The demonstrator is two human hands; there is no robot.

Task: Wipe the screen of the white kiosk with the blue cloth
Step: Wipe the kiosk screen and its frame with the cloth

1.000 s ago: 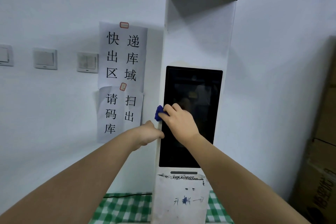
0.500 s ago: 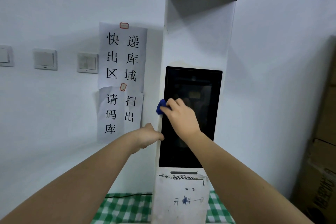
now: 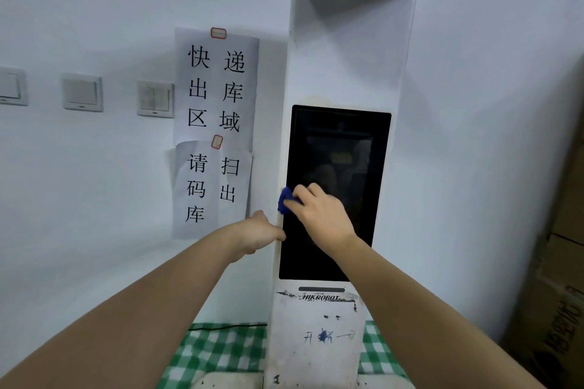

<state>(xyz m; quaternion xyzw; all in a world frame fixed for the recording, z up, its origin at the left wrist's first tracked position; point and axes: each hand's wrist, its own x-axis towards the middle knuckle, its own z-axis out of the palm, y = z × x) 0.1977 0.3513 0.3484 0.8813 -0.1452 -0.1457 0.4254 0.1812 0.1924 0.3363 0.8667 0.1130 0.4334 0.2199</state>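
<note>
The tall white kiosk (image 3: 350,50) stands against the wall, with a dark screen (image 3: 350,148) set into its front. My right hand (image 3: 322,215) presses a small blue cloth (image 3: 285,200) against the screen's left edge, about halfway down. Only a corner of the cloth shows past my fingers. My left hand (image 3: 259,234) grips the kiosk's left side edge just below the cloth, thumb on the front.
Two paper notices (image 3: 218,133) with black characters hang on the wall left of the kiosk, beside three light switches (image 3: 82,91). A green checked cloth (image 3: 221,354) covers the surface at the kiosk's foot. Cardboard boxes (image 3: 556,294) stand at the right.
My right hand with the cloth rose a little along the screen's left edge, then came back down to about where it was. My left hand stayed on the kiosk's side.
</note>
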